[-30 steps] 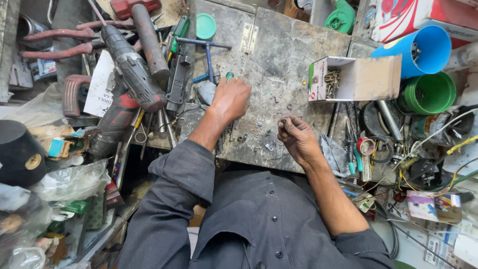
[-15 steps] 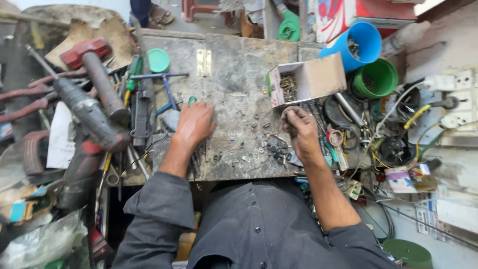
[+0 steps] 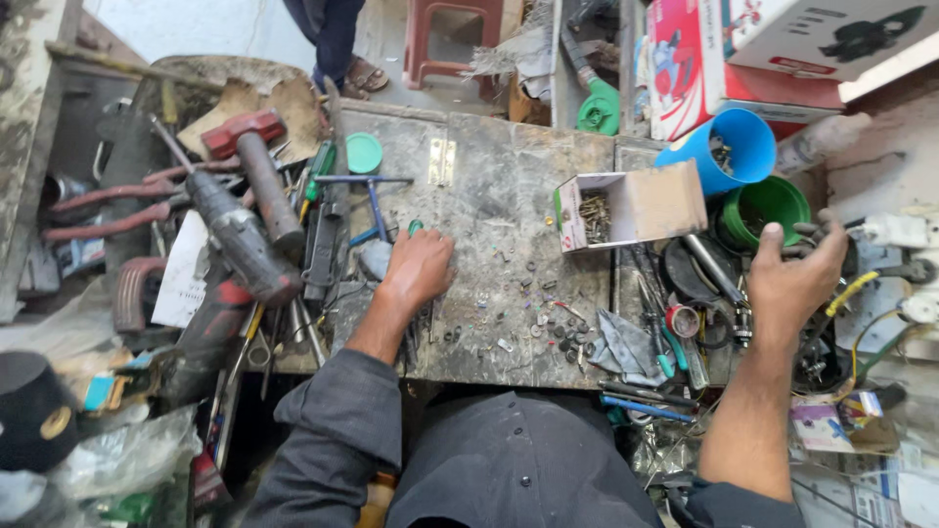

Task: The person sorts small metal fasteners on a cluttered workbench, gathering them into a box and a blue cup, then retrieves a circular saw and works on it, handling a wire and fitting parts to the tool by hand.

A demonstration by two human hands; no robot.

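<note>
My left hand lies palm down on the worn grey bench top, fingers curled, beside a pile of dark tools. A small green tip shows just past its fingers; whether the hand grips it is hidden. My right hand is stretched out to the right over a tangle of wires and metal parts, fingers spread, just below the green cup. Small screws and nuts are scattered on the bench between my hands. An open cardboard box of screws lies on its side behind them.
A power drill and a red-headed hammer lie at the left among pliers and screwdrivers. A blue cup and printed boxes stand at the back right. Another person's legs and a stool are beyond the bench.
My right hand has left the scattered screws on the bench and swung out to the right, over the clutter near the green cup. My left hand has stayed on the bench.
</note>
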